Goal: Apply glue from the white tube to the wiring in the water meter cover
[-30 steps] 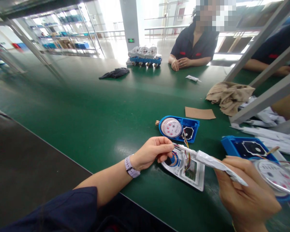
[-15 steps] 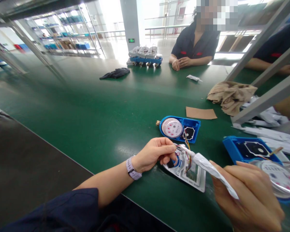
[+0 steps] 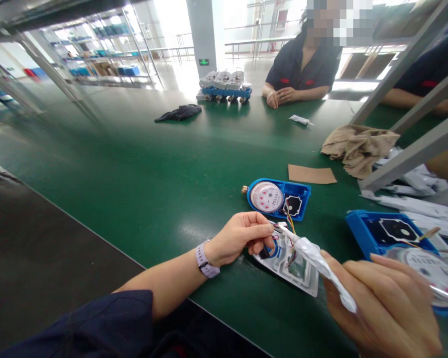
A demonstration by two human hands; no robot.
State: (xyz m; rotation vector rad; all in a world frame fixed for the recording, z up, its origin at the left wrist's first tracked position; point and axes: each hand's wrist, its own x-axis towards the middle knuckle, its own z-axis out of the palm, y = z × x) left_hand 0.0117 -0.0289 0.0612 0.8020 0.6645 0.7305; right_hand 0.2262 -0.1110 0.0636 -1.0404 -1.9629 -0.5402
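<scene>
My left hand (image 3: 248, 232), with a watch strap on its wrist, is closed in a pinch on thin wires (image 3: 276, 226) above a grey-white meter cover (image 3: 302, 281). My right hand (image 3: 383, 298) grips a crumpled white squeeze tube (image 3: 317, 258). The tube's nozzle points left, close to my left fingertips; whether it touches the wires I cannot tell. The cover lies inner side up, with a blue ring and a window. Coloured wires run from it to a blue water meter (image 3: 267, 197) with a round dial and a brass fitting, just beyond my hands.
Another blue meter (image 3: 373, 233) stands at the right, partly behind my right hand. A cardboard piece (image 3: 311, 174), a beige cloth (image 3: 358, 146) and several white tubes (image 3: 425, 206) lie near a metal frame. Farther off are a dark cloth (image 3: 179, 113), stacked meters (image 3: 226, 89) and a seated person (image 3: 302, 69).
My right hand and the white tube have shifted slightly to the left, and the tube looks more crumpled. My left hand keeps its pinch in nearly the same place.
</scene>
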